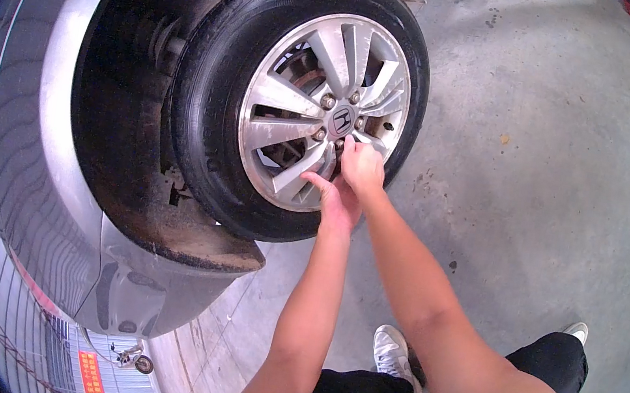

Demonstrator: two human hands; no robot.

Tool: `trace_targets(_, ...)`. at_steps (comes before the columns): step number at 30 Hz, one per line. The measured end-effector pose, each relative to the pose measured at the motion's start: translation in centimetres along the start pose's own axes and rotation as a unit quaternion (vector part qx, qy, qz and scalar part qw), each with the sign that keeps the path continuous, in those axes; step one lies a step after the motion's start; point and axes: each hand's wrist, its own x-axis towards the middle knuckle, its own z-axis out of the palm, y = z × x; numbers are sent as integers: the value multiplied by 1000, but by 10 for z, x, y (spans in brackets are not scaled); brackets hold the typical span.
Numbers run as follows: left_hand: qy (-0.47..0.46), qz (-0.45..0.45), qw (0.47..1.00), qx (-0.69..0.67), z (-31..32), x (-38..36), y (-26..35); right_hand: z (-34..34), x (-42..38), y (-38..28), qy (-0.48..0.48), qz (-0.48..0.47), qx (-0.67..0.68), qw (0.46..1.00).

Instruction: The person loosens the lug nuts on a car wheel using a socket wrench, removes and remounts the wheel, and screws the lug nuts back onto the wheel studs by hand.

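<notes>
A silver alloy wheel (274, 94) with a black tire (212, 135) is mounted on the car. Around its logo center cap (341, 121) sit several lug nuts (328, 102). My right hand (365, 166) is closed, thumb and finger pinched at the lower lug nut (340, 144), which they partly cover. Just below it, my left hand (340, 202) rests against the lower spokes with the thumb stretched out to the left. Its other fingers are mostly hidden behind the right hand and appear to hold nothing.
The silver fender (59, 83) curves around the dark wheel well at the left, with the bumper corner (139, 293) below. Concrete floor (525, 168) extends to the right. My white shoe (393, 358) is close below the wheel. A parked two-wheeler (134, 358) stands at the lower left.
</notes>
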Motion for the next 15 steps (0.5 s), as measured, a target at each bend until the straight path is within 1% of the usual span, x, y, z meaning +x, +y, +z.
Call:
trace_targets(2, 5, 6, 1000, 2, 1, -2, -1, -19, -17, -20, 18, -17, -74, 997)
trace_targets(3, 10, 12, 1000, 5, 2, -2, -1, -14, -15, -16, 9, -29, -82, 996)
trace_targets(4, 10, 12, 1000, 5, -1, 0, -1, -8, -10, -9, 9, -29, -82, 996)
trace_targets(6, 1, 6, 1000, -13, -7, 5, -2, 5, 4, 7, 14, -67, -29, 997)
trace_targets(7, 2, 6, 1000, -14, -7, 6, -1, 9, 13, 11, -16, -25, 9, 1000)
trace_targets(8, 16, -5, 1000, -26, -8, 6, -1, 11, 18, 19, -17, -24, 9, 1000)
trace_targets(10, 29, -16, 999, -37, -13, 9, -1, -6, 11, 7, -63, 20, 43, 997)
trace_targets(11, 15, -21, 999, -34, -17, 11, 0, -9, 4, -1, -6, 15, -1, 1000)
trace_targets(12, 2, -27, 999, -31, -13, 8, 1, -10, -1, -3, -6, 14, -1, 1000)
trace_targets(13, 1, -27, 999, -31, -8, 5, 1, -10, -9, -3, -1, -29, -8, 1000)
trace_targets(14, -6, 8, 1000, 0, -4, 1, 0, -10, -13, -4, 4, -71, -14, 997)
trace_targets(15, -12, 42, 999, 30, 3, -4, -1, -3, -12, -2, 37, -102, -3, 994)
